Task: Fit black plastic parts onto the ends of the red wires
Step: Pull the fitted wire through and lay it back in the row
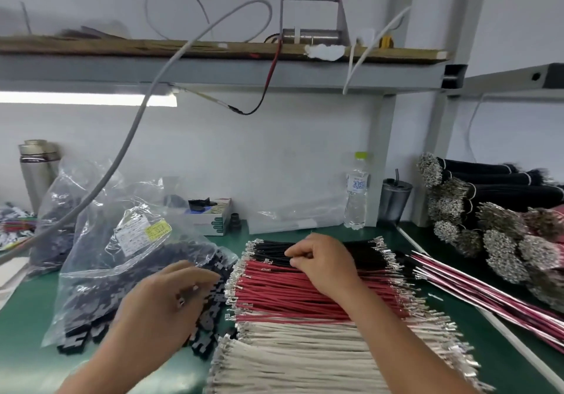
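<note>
Table [27, 317]: green mat under a white wall.
Red wires [293, 290]: laid flat mid-table, between black and white rows.
Right hand [323, 264]: knuckles up, fingertips pinching wires.
Left hand [166, 302]: palm down, fingers curled among black plastic parts [210, 317]; grasp unclear.

Water bottle [356, 192] by wall; steel flask [36, 169] far left; tissue box [210, 213], possibly, between them.
</note>
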